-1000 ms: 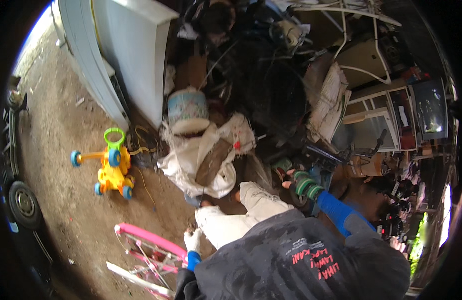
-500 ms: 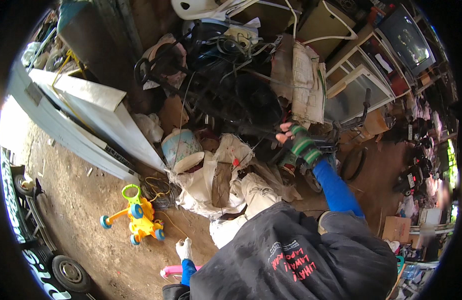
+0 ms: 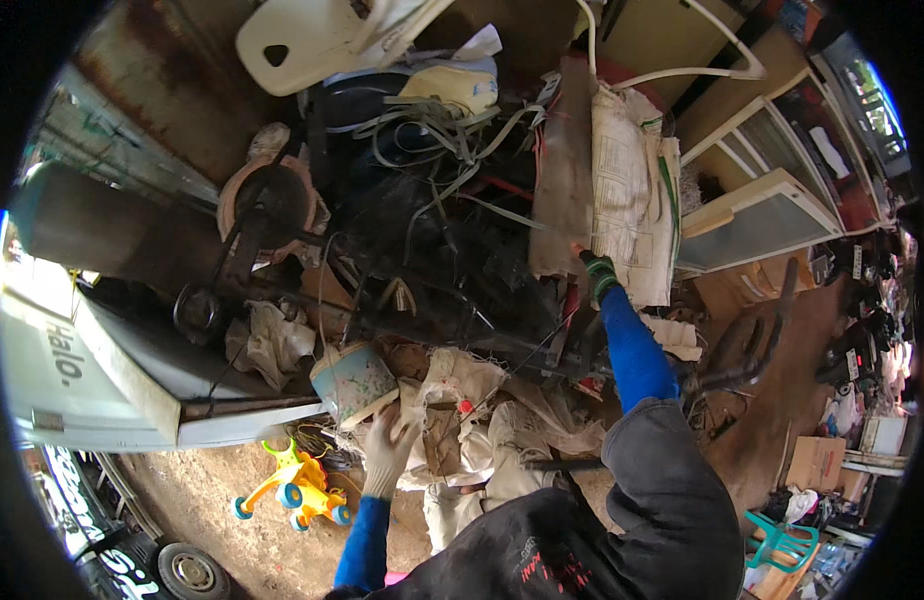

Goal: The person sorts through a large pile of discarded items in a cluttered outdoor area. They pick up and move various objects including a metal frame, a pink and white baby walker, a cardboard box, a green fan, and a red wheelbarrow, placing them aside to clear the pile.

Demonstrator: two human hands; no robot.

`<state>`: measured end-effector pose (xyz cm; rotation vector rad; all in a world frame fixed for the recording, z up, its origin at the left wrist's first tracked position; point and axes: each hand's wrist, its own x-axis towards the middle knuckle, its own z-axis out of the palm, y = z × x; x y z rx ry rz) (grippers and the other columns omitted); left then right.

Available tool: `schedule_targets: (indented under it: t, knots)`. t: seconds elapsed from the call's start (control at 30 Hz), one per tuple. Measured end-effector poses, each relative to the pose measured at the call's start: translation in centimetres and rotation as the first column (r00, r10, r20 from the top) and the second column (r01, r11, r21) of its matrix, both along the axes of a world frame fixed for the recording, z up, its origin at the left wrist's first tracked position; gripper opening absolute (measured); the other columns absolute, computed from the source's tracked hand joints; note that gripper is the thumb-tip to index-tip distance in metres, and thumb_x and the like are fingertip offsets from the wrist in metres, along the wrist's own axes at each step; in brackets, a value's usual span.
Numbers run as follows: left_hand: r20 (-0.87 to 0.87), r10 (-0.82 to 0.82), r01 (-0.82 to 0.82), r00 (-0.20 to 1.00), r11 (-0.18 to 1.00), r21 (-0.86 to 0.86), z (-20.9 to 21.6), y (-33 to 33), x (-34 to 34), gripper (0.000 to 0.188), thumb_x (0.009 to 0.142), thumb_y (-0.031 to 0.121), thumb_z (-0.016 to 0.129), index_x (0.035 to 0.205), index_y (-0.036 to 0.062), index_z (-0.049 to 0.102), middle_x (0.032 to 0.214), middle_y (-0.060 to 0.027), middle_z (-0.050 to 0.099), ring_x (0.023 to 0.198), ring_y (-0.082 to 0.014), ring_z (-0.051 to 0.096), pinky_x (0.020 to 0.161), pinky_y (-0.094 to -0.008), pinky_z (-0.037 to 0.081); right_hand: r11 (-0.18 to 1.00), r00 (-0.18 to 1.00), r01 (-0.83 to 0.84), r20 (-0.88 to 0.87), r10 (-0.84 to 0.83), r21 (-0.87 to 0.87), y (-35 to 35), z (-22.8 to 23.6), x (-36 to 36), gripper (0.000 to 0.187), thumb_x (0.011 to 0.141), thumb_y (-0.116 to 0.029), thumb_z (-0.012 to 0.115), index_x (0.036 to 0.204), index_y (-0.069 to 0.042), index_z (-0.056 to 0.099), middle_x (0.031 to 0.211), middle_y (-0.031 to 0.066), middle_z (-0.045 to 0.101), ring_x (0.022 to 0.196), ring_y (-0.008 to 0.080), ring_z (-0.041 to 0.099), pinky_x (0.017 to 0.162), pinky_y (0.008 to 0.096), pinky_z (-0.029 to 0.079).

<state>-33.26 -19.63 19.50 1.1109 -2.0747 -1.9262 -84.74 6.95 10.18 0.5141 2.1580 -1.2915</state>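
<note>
white-gloved left hand, loosely spread near bucket, striped right hand by sack, grip unclear

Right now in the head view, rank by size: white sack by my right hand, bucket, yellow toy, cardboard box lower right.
Largest to smallest:
1. White sack
2. Bucket and yellow toy, too alike to rank
3. Cardboard box

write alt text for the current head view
A person at a cluttered heap has the right hand, gloved in green and black stripes, by a white sack, and the left hand, gloved in white, by a pale-blue bucket. A yellow toy with blue wheels is on the dirt floor.
</note>
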Motion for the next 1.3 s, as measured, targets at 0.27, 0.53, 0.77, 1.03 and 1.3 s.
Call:
schedule_targets:
  t: [0.27, 0.53, 0.77, 1.03, 1.3]
  knots:
    - [0.337, -0.616, 0.533, 0.712, 0.162, -0.831, 4.5, 1.3, -36.0, 0.077, 0.078, 0.031, 0.081, 0.144, 0.0061, 0.05, 0.148, -0.0184, 0.048, 0.138, -0.0371, 0.046, 0.115, -0.0467, 0.037, 0.997, 0.994, 0.05, 0.099, -0.044, -0.061, -3.4, -7.0, -3.7, 0.085, 0.074, -0.072, 0.076, 0.126, -0.006, 0.062, 0.126, 0.0164, 0.06, 0.103, 0.0323, 0.062, 0.074, 0.0513, 0.05]
    - [0.724, -0.556, 0.765, 0.408, -0.225, -0.604, 0.1, 3.3, -41.2, 0.051, 0.08, 0.032, 0.077, 0.123, 0.0071, 0.067, 0.114, -0.007, 0.068, 0.115, -0.0257, 0.059, 0.101, -0.0392, 0.041, 0.966, 0.927, 0.058, 0.372, 0.042, -0.253, 0.5, -6.5, -4.4, 0.084, 0.074, -0.073, 0.075, 0.126, -0.008, 0.064, 0.124, 0.0148, 0.064, 0.099, 0.0324, 0.066, 0.068, 0.0519, 0.052]
    - [0.622, -0.581, 0.656, 0.524, -0.191, -0.731, -2.1, 2.4, -39.1, 0.046, 0.082, 0.03, 0.074, 0.122, 0.0077, 0.068, 0.12, -0.0091, 0.067, 0.12, -0.027, 0.057, 0.108, -0.0439, 0.039, 0.879, 0.926, 0.259, 0.363, -0.107, -0.4, -2.6, -0.6, -4.5, 0.054, 0.083, -0.049, 0.076, 0.123, -0.014, 0.063, 0.106, 0.0059, 0.069, 0.089, 0.0252, 0.067, 0.062, 0.0485, 0.053]
    - [0.625, -0.607, 0.708, 0.491, -0.14, -0.693, -1.2, 2.4, -38.4, 0.058, 0.084, 0.038, 0.075, 0.133, 0.0094, 0.063, 0.136, -0.0097, 0.062, 0.134, -0.0303, 0.05, 0.118, -0.0478, 0.032, 0.634, 0.974, 0.218, 0.131, -0.182, -0.742, -1.5, 9.1, -9.8, 0.034, 0.085, -0.023, 0.076, 0.114, -0.012, 0.063, 0.099, 0.0076, 0.071, 0.085, 0.0246, 0.068, 0.059, 0.0393, 0.055]
    - [0.592, -0.594, 0.673, 0.545, -0.111, -0.731, -1.2, 3.0, -37.7, 0.059, 0.084, 0.044, 0.075, 0.131, 0.0088, 0.065, 0.138, -0.0093, 0.06, 0.139, -0.0318, 0.046, 0.121, -0.0495, 0.029, 0.782, -0.319, -0.114, -0.768, 0.555, 0.612, -1.3, 29.2, -23.1, 0.034, 0.088, -0.023, 0.072, 0.117, -0.005, 0.069, 0.102, 0.0221, 0.072, 0.091, 0.0387, 0.07, 0.073, 0.0472, 0.058]
